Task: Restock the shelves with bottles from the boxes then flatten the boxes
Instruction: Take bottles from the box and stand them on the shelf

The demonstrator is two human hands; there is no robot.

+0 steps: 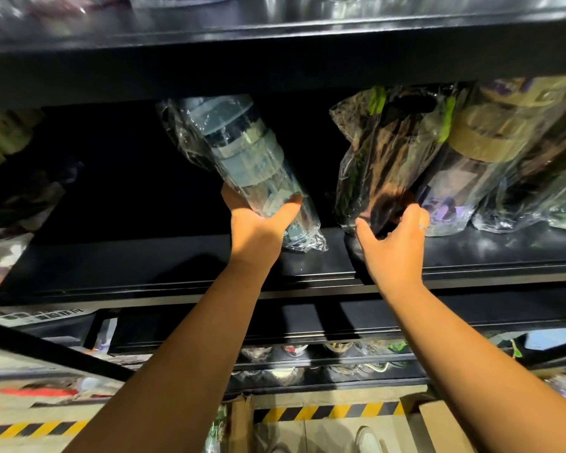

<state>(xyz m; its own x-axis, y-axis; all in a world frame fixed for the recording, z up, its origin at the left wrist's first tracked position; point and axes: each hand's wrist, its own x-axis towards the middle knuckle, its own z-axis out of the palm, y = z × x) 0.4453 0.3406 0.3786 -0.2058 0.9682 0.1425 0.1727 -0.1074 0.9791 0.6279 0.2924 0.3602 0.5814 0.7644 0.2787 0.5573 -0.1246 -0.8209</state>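
My left hand (258,223) grips the lower part of a clear bottle with a grey-blue lid (239,158), wrapped in clear plastic. The bottle is tilted, its base over the black shelf (177,273). My right hand (396,237) holds the bottom of a dark bottle in a plastic bag with green trim (386,152), which stands on the same shelf. To its right stand more wrapped bottles, one with a tan lid (490,138). An open cardboard box (438,423) shows at the bottom right, by the floor.
The upper black shelf (275,60) hangs close over the bottle tops. The shelf's left half (111,197) is dark. Lower shelves (324,358) hold several wrapped items. Yellow-black hazard tape (327,411) marks the floor. A white shoe (370,439) is below.
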